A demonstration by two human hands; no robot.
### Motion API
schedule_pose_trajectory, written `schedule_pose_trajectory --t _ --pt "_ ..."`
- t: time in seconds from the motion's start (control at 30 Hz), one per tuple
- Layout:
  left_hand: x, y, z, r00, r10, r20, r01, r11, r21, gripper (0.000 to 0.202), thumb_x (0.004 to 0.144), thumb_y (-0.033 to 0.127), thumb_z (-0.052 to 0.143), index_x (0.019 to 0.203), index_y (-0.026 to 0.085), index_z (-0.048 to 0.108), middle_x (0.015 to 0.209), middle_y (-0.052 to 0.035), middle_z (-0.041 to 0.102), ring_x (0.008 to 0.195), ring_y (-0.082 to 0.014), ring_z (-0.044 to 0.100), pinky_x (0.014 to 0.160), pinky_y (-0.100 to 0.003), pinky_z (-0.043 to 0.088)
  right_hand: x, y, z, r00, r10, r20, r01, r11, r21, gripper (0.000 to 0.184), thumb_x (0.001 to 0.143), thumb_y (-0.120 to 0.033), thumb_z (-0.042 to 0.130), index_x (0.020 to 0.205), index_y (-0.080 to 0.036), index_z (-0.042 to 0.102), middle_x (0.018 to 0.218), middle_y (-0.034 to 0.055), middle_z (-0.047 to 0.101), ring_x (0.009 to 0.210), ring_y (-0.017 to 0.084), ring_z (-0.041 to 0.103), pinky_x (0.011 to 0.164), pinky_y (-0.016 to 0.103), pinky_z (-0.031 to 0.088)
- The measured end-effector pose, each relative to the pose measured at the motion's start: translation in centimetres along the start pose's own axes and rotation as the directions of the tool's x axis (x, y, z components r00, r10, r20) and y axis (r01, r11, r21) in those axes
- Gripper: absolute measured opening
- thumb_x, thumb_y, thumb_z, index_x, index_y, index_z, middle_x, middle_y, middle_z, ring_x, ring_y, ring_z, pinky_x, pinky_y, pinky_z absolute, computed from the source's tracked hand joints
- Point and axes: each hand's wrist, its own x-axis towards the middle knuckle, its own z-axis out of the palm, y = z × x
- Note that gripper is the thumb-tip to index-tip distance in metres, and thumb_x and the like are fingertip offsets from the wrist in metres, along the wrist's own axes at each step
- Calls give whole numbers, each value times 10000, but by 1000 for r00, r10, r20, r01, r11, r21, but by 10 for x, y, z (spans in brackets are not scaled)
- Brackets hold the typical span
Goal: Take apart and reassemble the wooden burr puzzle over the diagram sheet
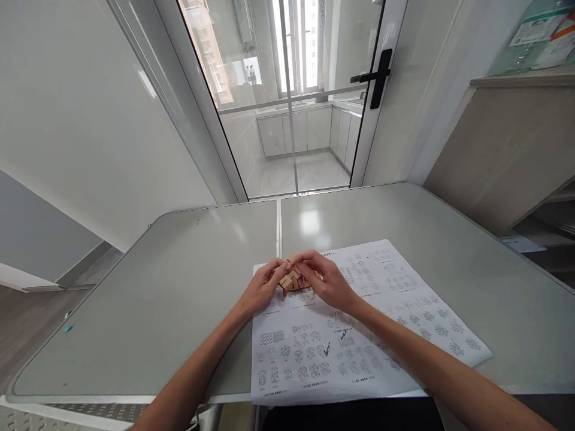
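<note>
Both hands meet over a small wooden block puzzle [293,280], made of light brown pieces with a darker orange-brown part beneath. My left hand [266,286] grips its left side, fingers curled and thumb along the near edge. From the right, my right hand [327,280] curls over the top, its fingertips on the pieces. The fingers hide part of the puzzle. Underneath lies a large white instruction sheet [309,371], printed with small line diagrams of assembled shapes and a few dark handwritten marks.
A grey-white table [193,287] with rounded corners and a middle seam [279,230] carries the sheet. A small teal bit [67,328] lies near its left edge. Beyond stands a glass door [291,137] with a black handle [381,78]. At right is a shelf unit [485,149] with packages [539,39].
</note>
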Motion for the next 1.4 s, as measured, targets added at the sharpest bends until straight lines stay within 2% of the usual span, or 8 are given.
schedule_pose_trajectory --t 0.13,0.37,0.53,0.83,0.93,1.1,1.23,1.4 --pt "-2 3 0 999 -4 48 3 1000 24 560 1086 618 315 986 170 635 709 -3 615 636 -159 562 666 -294 476 1 -3 2 996 -75 -51 73 997 -36 152 1081 -354 539 1097 -252 650 1140 73 686 891 195 677 814 377 569" --pt "-3 4 -1 991 69 115 -89 981 174 447 1083 553 412 874 189 566 679 21 528 674 -160 472 757 -306 409 4 -4 -1 995 17 -100 -18 1000 -5 249 1083 -450 519 1173 -251 639 1104 65 667 758 161 627 738 344 556" --pt "-1 2 -3 985 25 169 -37 997 70 487 1090 588 349 920 185 564 700 16 488 663 -160 439 696 -307 387 6 3 -7 984 178 -5 -178 983 48 406 1117 -506 390 1207 -238 681 951 44 708 890 202 673 869 363 556" --pt "2 -8 -4 991 -37 132 72 961 -269 498 1012 649 531 881 171 578 744 25 459 669 -137 449 681 -303 440 5 10 -8 988 65 138 -72 996 46 313 1057 -404 575 1318 -237 626 1128 71 732 1030 223 700 939 396 568" --pt "2 -6 -2 992 -42 120 82 931 -356 479 994 630 601 928 157 638 767 3 550 716 -149 543 755 -317 503 6 12 -7 997 31 77 -26 997 -72 268 1031 -401 632 1232 -228 665 1059 70 735 950 222 694 881 400 572" --pt "5 0 -2 994 -100 39 105 845 -524 510 881 619 777 1070 159 663 1111 -102 708 909 -221 745 909 -383 598 10 16 -14 989 50 -138 -64 993 -102 276 1009 -462 669 1145 -223 691 990 62 742 911 222 706 856 391 575" --pt "7 -1 -6 986 -159 -40 115 846 -520 524 896 633 754 1083 160 628 1017 -68 723 724 -158 757 714 -290 625 11 16 -19 960 121 -253 -107 992 68 344 996 -519 686 1147 -210 666 948 55 735 883 209 712 848 375 584" --pt "7 -7 -6 990 -134 -43 102 893 -439 562 925 672 688 1128 157 592 794 19 646 526 -107 656 507 -236 548 11 10 -14 965 171 -201 -125 967 224 361 1026 -569 619 1033 -208 609 830 30 717 702 164 662 671 315 541"
